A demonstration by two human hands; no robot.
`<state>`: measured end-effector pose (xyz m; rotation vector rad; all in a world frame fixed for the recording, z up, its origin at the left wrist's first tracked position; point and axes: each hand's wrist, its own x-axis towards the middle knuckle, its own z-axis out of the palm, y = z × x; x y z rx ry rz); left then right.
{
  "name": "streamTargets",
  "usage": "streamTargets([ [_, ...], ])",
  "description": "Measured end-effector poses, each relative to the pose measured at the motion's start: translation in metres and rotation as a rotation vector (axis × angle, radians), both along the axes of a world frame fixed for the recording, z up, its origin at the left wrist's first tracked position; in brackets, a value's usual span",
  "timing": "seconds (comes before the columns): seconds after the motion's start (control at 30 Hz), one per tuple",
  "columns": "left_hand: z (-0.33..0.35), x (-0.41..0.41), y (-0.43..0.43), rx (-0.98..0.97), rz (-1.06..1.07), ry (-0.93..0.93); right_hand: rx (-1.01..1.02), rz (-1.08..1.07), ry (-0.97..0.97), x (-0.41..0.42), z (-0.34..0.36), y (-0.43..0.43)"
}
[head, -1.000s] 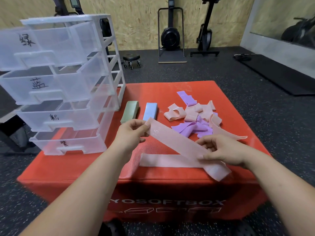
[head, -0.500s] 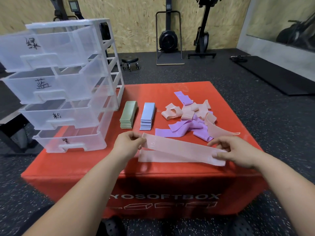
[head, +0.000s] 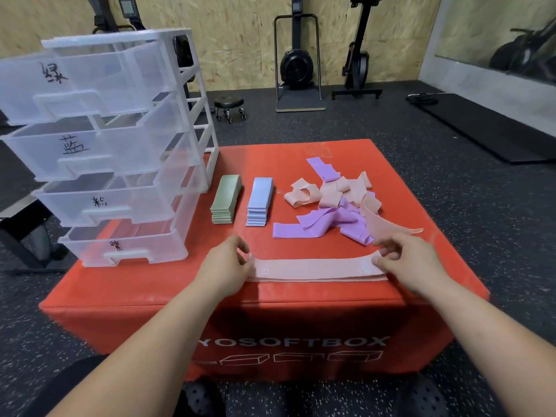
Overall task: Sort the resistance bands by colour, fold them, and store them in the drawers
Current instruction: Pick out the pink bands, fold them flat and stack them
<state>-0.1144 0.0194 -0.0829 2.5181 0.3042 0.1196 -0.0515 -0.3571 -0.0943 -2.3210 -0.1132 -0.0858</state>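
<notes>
- Left hand (head: 224, 266): thumb and fingertips pinched the left end of the pink band (head: 316, 269).
- Right hand (head: 406, 263): curled fingers and thumb pinched the right end of the same band.
- Pink band: lay flat between the two hands, doubled over with its edges nearly aligned, on the near part of the red box (head: 301, 299). There was pale print near the end at the left hand, too small to read.
- Change: a second earlier the upper layer was held up slanting off the box. Half a second earlier it was lower, and it then lay down on the lower layer.
- Green stack (head: 225, 201): folded bands, just beyond the left hand.
- Blue stack (head: 259, 203): folded bands beside the green stack, beyond the gap between the hands.
- Loose pile (head: 337, 203): unfolded pink and purple bands, beyond the right hand. One purple band (head: 296, 230) trailed from it towards the gap between the hands.
- Drawer unit (head: 114, 145): clear plastic with four drawers, beyond and to the left of the left hand. Handwritten labels from the top read 绿, 蓝, 粉, 紫.
- Red box, front face below the hands: lettering read "YOSOFTBOX", with outline drawings of boxes under it.
</notes>
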Motion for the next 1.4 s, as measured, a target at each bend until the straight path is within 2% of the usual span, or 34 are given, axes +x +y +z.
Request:
streamTargets([
  [0.27,-0.004,0.005,0.008,0.305,-0.121,0.0,-0.215,0.081,-0.023,-0.003,0.003,-0.002],
  [0.37,0.001,0.008,0.015,0.281,-0.192,-0.015,-0.234,0.212,0.014,-0.002,0.013,-0.009],
  [0.47,0.005,0.008,0.025,0.257,-0.394,0.04,-0.315,0.367,0.073,-0.001,0.015,-0.018],
  [0.53,0.006,0.007,0.029,0.293,-0.474,0.074,-0.359,0.384,0.044,0.0,0.012,-0.022],
  [0.7,0.006,0.005,0.029,0.301,-0.471,0.005,-0.393,0.396,-0.003,0.002,0.014,-0.023],
  [0.9,0.008,0.006,0.029,0.301,-0.477,0.022,-0.412,0.409,0.025,0.002,0.019,-0.021],
  [0.97,0.01,0.007,0.027,0.287,-0.486,0.021,-0.373,0.389,-0.015,0.004,0.023,-0.02],
  [1.07,0.012,0.012,0.019,0.275,-0.49,-0.021,-0.319,0.245,-0.169,0.012,0.026,-0.018],
  [1.17,0.014,0.022,0.004,0.281,-0.48,-0.063,-0.406,0.064,-0.289,0.024,0.027,-0.015],
  [1.23,0.015,0.028,-0.007,0.285,-0.488,-0.074,-0.535,-0.021,-0.27,0.032,0.028,-0.012],
  [1.33,0.013,0.038,-0.023,0.281,-0.527,-0.087,-0.698,-0.079,-0.106,0.038,0.028,-0.006],
  [1.4,0.013,0.042,-0.036,0.272,-0.55,-0.11,-0.706,-0.065,-0.07,0.04,0.031,-0.001],
])
